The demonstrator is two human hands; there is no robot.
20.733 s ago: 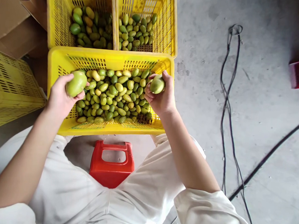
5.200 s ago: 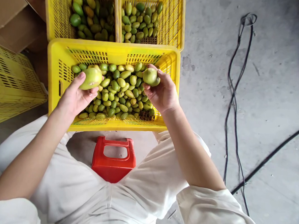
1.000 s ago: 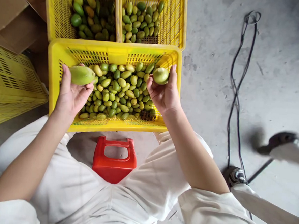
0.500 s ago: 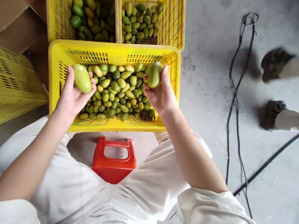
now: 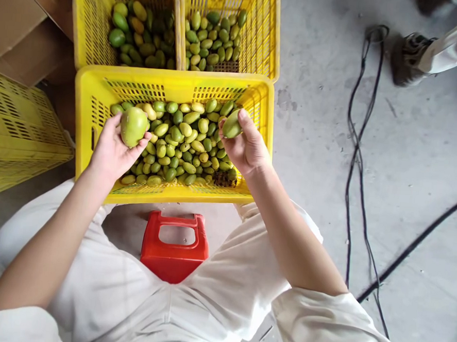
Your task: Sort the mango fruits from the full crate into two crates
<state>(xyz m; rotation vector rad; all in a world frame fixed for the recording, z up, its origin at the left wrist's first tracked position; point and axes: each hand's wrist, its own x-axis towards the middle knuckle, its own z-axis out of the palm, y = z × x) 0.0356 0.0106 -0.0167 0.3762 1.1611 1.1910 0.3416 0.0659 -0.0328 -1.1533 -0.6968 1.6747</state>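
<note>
My left hand [image 5: 111, 153] has its fingers curled around a yellowish-green mango [image 5: 133, 127], which stands nearly end-on to me. In my right hand [image 5: 250, 150] is a darker green mango [image 5: 231, 125], held between thumb and fingers. Both hands are above a yellow plastic crate [image 5: 180, 194] in front of my knees, the left over its left side and the right over its right side. Many small green and yellow mangoes [image 5: 184, 142] cover most of the crate's bottom. A dark patch of the bottom shows at the near right corner.
Behind are two yellow compartments, left [image 5: 91, 23] and right [image 5: 266, 34], holding mangoes. Another crate [image 5: 25, 143] and cardboard [image 5: 13, 23] are left. A red stool [image 5: 173, 265] is between my legs. Black cables [image 5: 357, 148] cross the floor right, near a person's shoe [image 5: 409, 61].
The left mango has turned from lengthwise to nearly end-on. My right hand has lowered slightly and its mango has tilted. The person at right has stepped farther up the view.
</note>
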